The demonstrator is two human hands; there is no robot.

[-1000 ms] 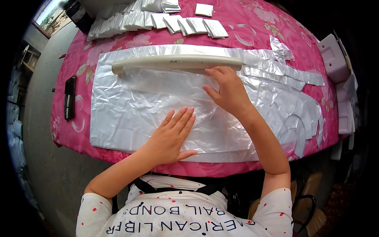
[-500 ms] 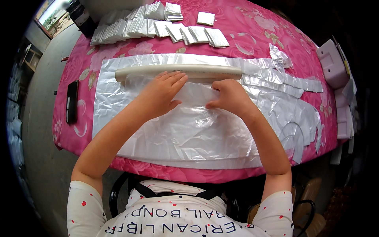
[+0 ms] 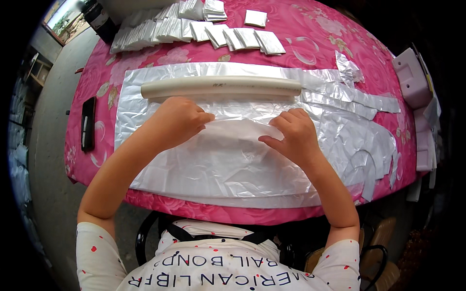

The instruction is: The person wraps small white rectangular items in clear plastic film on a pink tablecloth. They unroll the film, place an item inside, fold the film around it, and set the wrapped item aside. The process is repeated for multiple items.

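Several layers of thin clear plastic sheeting [image 3: 228, 167] lie spread and wrinkled over the table. Across their far part rests a long cream-coloured tube [image 3: 221, 87], lying left to right. My left hand [image 3: 179, 121] is just on the near side of the tube, its fingers closed in a pinch on the edge of the top plastic sheet. To the right, my right hand [image 3: 295, 131] is over the same sheet, fingers bent and thumb held apart from them. The sheet's lifted edge runs between both hands.
Folded clear plastic packets [image 3: 160, 33] stand in rows at the far left, with a single packet [image 3: 256, 18] apart. A phone [image 3: 88, 124] lies at the left, near a dark bottle [image 3: 99, 22]. Cut strips and a crumpled scrap [image 3: 348, 69] lie right. Pale pink bins [image 3: 411, 77] stand beyond the table's right edge.
My left hand has drawn back from the tube and gone from flat to pinching the sheet. My right hand has moved slightly nearer and right. The tube's middle is now uncovered.
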